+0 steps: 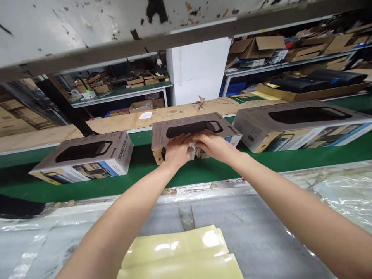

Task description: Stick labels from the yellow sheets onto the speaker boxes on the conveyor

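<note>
My left hand (177, 150) lies on the top front edge of the middle carton (161, 135), a grey printed box with a black speaker pictured on it. Its fingers stretch over the top face. Close beside it, my right hand (214, 145) rests on the same edge, fingers pointing left and slightly bent, fingertips almost meeting the left hand. A small whitish patch shows between the two hands; whether it is print or a sticker I cannot tell. The carton sits on a green conveyor belt (142, 170). Both hands hide much of its front face.
Similar cartons stand on the belt to the left (87, 149) and right (261, 128). Yellow glossy sheets (180, 254) lie on the grey near table (255, 232). A scuffed metal beam (116, 31) crosses overhead. Behind are a wooden ledge (171, 113) and shelves with open boxes (261, 44).
</note>
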`<state>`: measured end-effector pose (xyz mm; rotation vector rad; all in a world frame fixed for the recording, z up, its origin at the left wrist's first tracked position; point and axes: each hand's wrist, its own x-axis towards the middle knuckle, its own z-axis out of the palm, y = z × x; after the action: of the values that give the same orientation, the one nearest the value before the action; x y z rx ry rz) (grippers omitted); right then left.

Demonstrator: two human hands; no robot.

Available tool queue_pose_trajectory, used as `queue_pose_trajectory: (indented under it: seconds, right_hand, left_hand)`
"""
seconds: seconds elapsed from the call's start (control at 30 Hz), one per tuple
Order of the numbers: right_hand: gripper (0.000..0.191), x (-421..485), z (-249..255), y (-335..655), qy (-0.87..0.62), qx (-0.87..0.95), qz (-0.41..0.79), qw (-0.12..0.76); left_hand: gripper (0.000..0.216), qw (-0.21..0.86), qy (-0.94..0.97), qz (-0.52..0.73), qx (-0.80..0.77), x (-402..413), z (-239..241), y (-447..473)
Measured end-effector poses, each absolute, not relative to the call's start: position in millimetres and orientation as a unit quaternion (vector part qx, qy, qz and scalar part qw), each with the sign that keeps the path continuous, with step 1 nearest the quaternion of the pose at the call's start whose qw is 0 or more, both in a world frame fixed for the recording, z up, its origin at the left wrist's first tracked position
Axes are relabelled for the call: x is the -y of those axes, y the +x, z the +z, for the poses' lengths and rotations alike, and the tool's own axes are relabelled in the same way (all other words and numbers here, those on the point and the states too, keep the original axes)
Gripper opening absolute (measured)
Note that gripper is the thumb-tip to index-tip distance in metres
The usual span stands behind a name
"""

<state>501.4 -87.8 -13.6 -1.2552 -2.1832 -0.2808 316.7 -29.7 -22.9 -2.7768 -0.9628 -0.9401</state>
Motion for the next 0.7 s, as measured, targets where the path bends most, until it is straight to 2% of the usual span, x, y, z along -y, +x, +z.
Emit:
queue_pose_trajectory:
  seconds: [0.1,0.2,0.27,0.37,0.43,0.53,0.6,0.7]
  right_hand:
    - [0.03,80.3,-14.2,498.8,-0.461,0.831,-0.121,0.286]
    - [0.033,79.0,-16.5,500.4,-0.468,0.818,-0.117,0.314]
    - [0.041,83.1,-19.4,503.1,-0.488,0.803,-0.122,0.318]
    - [0.058,91.0,-22.1,505.8,-0.526,0.794,-0.132,0.274]
    - [0.063,90.9,-19.1,505.1,-0.548,0.785,-0.108,0.269]
    - [0.047,74.8,-4.3,501.3,-0.601,0.741,-0.016,0.298]
    - [0.033,53.9,8.4,500.3,-0.622,0.726,0.081,0.281]
    - [0.028,20.7,17.8,505.4,-0.631,0.717,0.157,0.251]
  left_hand:
    - [0.039,0.023,-0.897,-0.305,0.321,27.1,-24.3,315.2]
    - [0.037,0.025,-0.894,-0.314,0.319,24.9,-25.5,312.5]
    - [0.037,0.032,-0.892,-0.325,0.311,23.3,-27.4,310.7]
    - [0.038,0.041,-0.89,-0.343,0.297,20.8,-31.8,308.2]
    - [0.04,0.04,-0.888,-0.35,0.297,19.6,-34.4,306.8]
    - [0.043,0.031,-0.888,-0.336,0.311,20.3,-34.3,303.4]
    - [0.044,0.026,-0.895,-0.31,0.32,22.7,-30.7,300.0]
    - [0.046,0.021,-0.913,-0.262,0.312,27.3,-23.1,294.8]
